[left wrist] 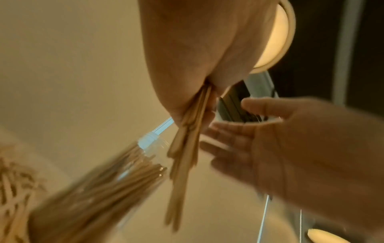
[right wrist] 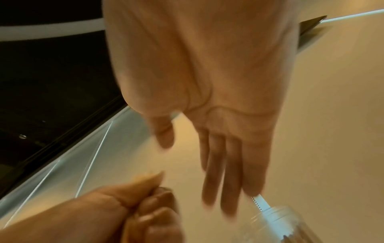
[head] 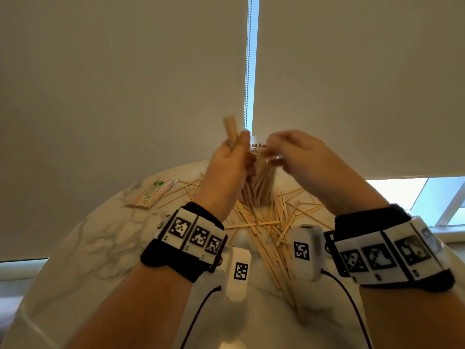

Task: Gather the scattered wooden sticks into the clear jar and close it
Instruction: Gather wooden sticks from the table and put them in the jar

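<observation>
My left hand (head: pixel 232 154) grips a bundle of wooden sticks (head: pixel 230 129) upright, just left of the clear jar's mouth. In the left wrist view the bundle (left wrist: pixel 185 148) hangs from my closed left hand (left wrist: pixel 187 65), beside the jar (left wrist: pixel 99 180). The jar (head: pixel 260 180) stands on the marble table (head: pixel 100 235), packed with sticks. My right hand (head: pixel 289 152) hovers at the rim, fingers straight and holding nothing; the right wrist view shows the right hand (right wrist: pixel 228 164) spread above the jar (right wrist: pixel 280 223), near the left hand (right wrist: pixel 145 213). Several loose sticks (head: pixel 266 230) lie around the jar. No lid shows.
A clear packet of sticks (head: pixel 151 195) lies at the table's back left. Roller blinds with a bead chain (head: pixel 248 71) hang close behind the jar. The table's round edge curves down both sides; bare marble lies at the front left.
</observation>
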